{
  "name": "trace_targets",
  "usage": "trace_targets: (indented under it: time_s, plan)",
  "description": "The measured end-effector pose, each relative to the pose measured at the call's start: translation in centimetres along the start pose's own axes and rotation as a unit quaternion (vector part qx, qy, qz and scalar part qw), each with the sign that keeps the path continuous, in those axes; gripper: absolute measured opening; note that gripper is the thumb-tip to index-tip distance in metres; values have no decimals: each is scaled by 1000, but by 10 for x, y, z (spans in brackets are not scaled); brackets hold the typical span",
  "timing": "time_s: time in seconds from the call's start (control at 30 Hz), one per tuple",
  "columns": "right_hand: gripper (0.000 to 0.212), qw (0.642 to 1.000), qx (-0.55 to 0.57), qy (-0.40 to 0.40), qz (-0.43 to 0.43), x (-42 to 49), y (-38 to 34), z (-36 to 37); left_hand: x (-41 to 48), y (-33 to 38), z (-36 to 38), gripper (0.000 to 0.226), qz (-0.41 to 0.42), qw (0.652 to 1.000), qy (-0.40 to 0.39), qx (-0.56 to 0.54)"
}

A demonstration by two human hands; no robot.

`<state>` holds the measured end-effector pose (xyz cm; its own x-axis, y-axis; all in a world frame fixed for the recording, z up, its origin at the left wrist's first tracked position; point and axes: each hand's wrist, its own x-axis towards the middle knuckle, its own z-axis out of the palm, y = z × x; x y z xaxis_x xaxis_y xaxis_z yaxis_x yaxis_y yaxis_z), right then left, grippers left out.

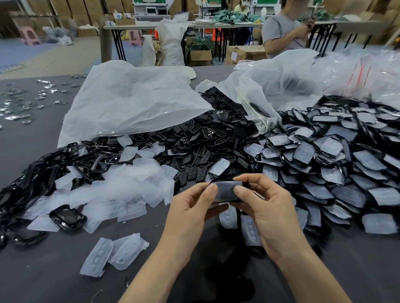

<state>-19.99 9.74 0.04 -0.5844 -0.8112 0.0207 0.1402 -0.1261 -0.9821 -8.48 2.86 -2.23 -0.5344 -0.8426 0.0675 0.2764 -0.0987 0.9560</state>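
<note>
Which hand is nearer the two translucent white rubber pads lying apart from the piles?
Left. The left hand is just right of the pads; right hand farther right; both pinch one black-framed piece.

Both hands hold one small black frame with a clear pad [226,191] above the grey table [54,271]. The left hand [190,207] pinches its left end, the right hand [258,205] its right end. Piles of such parts [330,160] lie behind.

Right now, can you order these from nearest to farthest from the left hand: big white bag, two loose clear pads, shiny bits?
1. Two loose clear pads, below-left of the left hand.
2. Big white bag, behind the piles.
3. Shiny bits, far left.
</note>
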Motion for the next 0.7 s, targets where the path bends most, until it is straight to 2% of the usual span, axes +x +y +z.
trace_targets:
  time_s: [0.2,0.33,0.47,0.6,0.7]
  plan:
    - [18,999,-32,-10,-17,0,1,0,-1,3,-2,27,-17,999,2,-41]
    - [20,993,-103,-16,-60,1,-2,-3,-2,6,-2,30,-36,997,-7,-64]
    - [23,969,-223,-17,-103,2,-4,-5,-2,6,-4,22,-32,999,-20,-10]
    - [25,963,-240,15,-122,0,-1,-3,-2,5,-5,15,-22,999,-24,15]
    - [25,963,-238,19,-125,-1,-1,-1,-3,7,-6,30,-17,999,-31,2]
